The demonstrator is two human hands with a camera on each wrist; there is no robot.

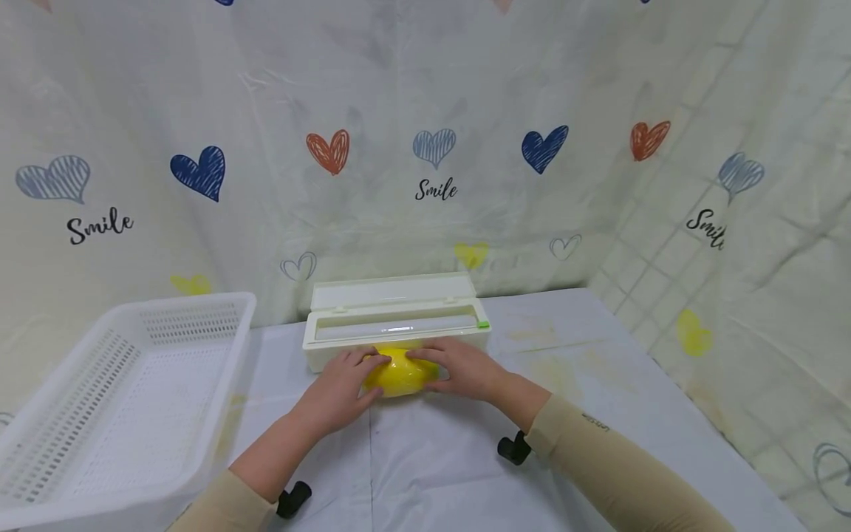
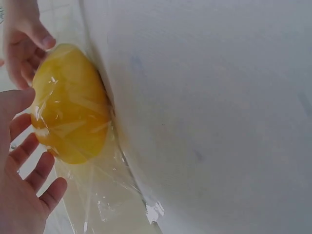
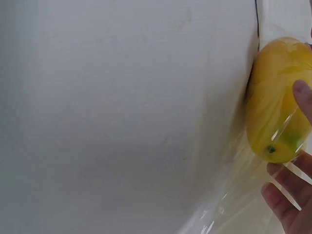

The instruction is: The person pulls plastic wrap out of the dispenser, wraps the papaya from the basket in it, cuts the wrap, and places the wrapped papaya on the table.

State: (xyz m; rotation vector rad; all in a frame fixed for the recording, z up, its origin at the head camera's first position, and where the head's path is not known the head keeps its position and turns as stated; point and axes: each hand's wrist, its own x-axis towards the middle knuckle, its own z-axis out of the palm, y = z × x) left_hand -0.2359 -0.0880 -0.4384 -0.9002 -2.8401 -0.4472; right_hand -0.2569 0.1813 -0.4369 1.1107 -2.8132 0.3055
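A yellow oval fruit [image 1: 401, 373], covered in clear cling film [image 2: 105, 200], sits between my two hands just in front of a white film dispenser box [image 1: 392, 351]. My left hand [image 1: 342, 388] holds the fruit's left end, with its thumb low and index finger over the top; the other fingers fan out in the left wrist view. At the opposite end, my right hand [image 1: 468, 369] grips with thumb and fingers apart around the fruit. The right wrist view shows a small dark stem spot under wrinkled film. The box lid [image 1: 392, 292] is raised, showing a film roll [image 1: 399, 327] inside.
A large white plastic basket [image 1: 229, 384] stands on the left side of the white-covered table [image 1: 452, 473]. A green slider [image 1: 483, 324] sits at the box's right end. A curtain [image 1: 379, 214] printed with hearts hangs behind and along the right side.
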